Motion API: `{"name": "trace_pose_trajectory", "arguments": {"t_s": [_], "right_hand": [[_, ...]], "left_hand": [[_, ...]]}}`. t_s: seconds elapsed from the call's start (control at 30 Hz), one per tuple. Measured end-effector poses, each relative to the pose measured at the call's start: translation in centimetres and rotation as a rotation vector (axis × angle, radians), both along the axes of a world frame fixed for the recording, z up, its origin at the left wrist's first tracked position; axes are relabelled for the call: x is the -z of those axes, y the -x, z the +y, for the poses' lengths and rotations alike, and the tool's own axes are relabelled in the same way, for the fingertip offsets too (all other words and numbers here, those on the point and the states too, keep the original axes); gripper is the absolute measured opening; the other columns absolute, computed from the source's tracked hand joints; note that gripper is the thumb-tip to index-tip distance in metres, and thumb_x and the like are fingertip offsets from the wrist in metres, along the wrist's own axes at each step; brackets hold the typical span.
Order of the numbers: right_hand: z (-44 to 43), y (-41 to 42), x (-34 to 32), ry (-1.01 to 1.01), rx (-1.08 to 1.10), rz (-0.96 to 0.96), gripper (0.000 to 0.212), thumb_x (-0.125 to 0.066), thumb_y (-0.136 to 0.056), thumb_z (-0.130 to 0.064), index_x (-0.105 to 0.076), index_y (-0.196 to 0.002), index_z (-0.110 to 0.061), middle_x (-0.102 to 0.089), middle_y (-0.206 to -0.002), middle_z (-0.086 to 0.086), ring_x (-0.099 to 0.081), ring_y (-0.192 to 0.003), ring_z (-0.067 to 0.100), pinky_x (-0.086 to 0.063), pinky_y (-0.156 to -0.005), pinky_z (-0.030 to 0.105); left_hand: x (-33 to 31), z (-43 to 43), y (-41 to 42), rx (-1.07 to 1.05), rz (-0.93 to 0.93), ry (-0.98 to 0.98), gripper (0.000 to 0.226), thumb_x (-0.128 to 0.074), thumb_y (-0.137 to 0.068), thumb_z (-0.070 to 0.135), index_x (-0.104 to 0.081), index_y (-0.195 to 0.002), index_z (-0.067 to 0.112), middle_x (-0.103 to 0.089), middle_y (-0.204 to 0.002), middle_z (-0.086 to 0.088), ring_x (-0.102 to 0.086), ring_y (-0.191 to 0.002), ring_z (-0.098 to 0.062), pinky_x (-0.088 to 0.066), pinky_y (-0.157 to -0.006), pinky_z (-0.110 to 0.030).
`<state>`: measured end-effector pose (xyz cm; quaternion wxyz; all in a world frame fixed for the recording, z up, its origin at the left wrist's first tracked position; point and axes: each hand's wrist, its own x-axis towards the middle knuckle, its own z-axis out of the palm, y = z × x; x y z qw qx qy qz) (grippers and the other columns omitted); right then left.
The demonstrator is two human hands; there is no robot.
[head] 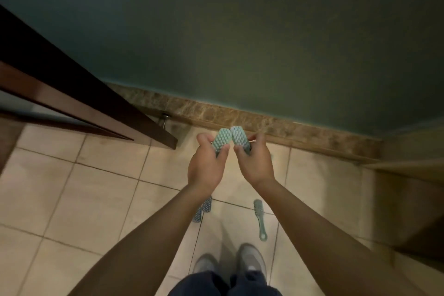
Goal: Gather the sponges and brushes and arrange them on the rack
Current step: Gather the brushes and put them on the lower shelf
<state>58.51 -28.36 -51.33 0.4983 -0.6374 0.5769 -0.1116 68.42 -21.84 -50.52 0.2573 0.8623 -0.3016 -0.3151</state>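
Head view, looking down.

Left grip: fingers and thumb curled round left brush, pale green, oblong, studded with rows of short tufts, tuft face up. Right grip: curled likewise round right brush, same shape, paler and greyer. Brush tips touching at the top in a shallow inverted V, lower ends buried in the palms. Both held in the air over the floor, in front of the skirting.

Floor: square beige tiles, matt, with dark grout lines. Between the forearms, long brush: green, with a narrow tufted head and a slim handle ending in a hang-hole, lying lengthwise on the tile. Just beside the left forearm, grey brush and second grey brush, partly hidden by the arm and possibly touching each other, well apart from the long brush.

Edges: skirting of brown veined stone along the foot of a smooth dark green wall. Dark wooden door slanting in from the left, lower corner near the left grip. Small metal stop behind it at the skirting. Beige ledge at the right. Open tile left of the arms, and between long brush and ledge. Grey shoes at the bottom, toes near the long brush's handle end.
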Motion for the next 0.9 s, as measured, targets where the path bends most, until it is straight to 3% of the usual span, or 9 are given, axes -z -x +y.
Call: {"name": "trace_pose_trajectory", "arguments": {"t_s": [0.13, 0.3, 0.43, 0.63, 0.8, 0.9], "right_hand": [[0.1, 3.2, -11.5, -0.004, 0.06, -0.012, 0.023, -0.058, -0.094, -0.019, -0.039, -0.107, -0.016, -0.057, -0.074, -0.01, -0.058, -0.066, 0.009, -0.044, -0.06, 0.032], [0.6, 7.5, -25.1, -0.03, 0.171, -0.043, 0.025, -0.06, -0.092, -0.02, -0.041, -0.107, -0.015, -0.065, -0.086, 0.001, -0.064, -0.076, 0.02, -0.05, -0.068, 0.036], [0.5, 10.7, -34.4, 0.018, 0.234, -0.061, 0.025, -0.062, -0.091, -0.02, -0.043, -0.106, -0.013, -0.063, -0.09, -0.001, -0.062, -0.08, 0.018, -0.05, -0.07, 0.034], [0.3, 15.6, -43.6, 0.149, 0.266, -0.038, 0.027, -0.061, -0.092, -0.02, -0.042, -0.108, -0.01, -0.051, -0.078, -0.011, -0.053, -0.07, 0.01, -0.044, -0.068, 0.031], [0.5, 19.6, -48.2, 0.187, 0.364, -0.066, 0.028, -0.063, -0.089, -0.019, -0.043, -0.108, -0.011, -0.051, -0.08, -0.007, -0.054, -0.072, 0.013, -0.046, -0.071, 0.035], [0.8, 22.1, -50.5, 0.191, 0.45, -0.109, 0.027, -0.064, -0.087, -0.02, -0.044, -0.105, -0.014, -0.053, -0.082, -0.003, -0.053, -0.069, 0.014, -0.046, -0.067, 0.035]], "left_hand": [[-11.5, -0.2, 2.7, 0.051, 0.001, 0.01, 0.032, -0.051, -0.095, 0.043, -0.037, -0.111, 0.02, -0.064, -0.089, 0.004, -0.064, -0.075, -0.019, -0.054, -0.065, -0.041], [-25.6, -0.9, 6.5, 0.145, -0.021, 0.026, 0.03, -0.053, -0.094, 0.042, -0.035, -0.105, 0.02, -0.057, -0.078, 0.008, -0.059, -0.067, -0.015, -0.045, -0.057, -0.034], [-34.7, -1.8, 9.2, 0.17, -0.002, 0.051, 0.03, -0.058, -0.092, 0.04, -0.039, -0.102, 0.019, -0.053, -0.08, 0.01, -0.059, -0.072, -0.017, -0.048, -0.065, -0.036], [-43.5, -3.3, 12.9, 0.261, 0.053, 0.102, 0.03, -0.061, -0.089, 0.036, -0.039, -0.099, 0.019, -0.054, -0.081, 0.005, -0.06, -0.079, -0.024, -0.049, -0.073, -0.038], [-48.4, -4.5, 16.0, 0.371, 0.123, 0.164, 0.034, -0.067, -0.088, 0.027, -0.039, -0.102, 0.015, -0.05, -0.084, 0.004, -0.05, -0.078, -0.014, -0.034, -0.06, -0.026], [-50.6, -5.2, 18.0, 0.478, 0.11, 0.18, 0.039, -0.071, -0.082, 0.026, -0.04, -0.103, 0.016, -0.054, -0.091, -0.002, -0.051, -0.078, -0.016, -0.04, -0.066, -0.029]]}}
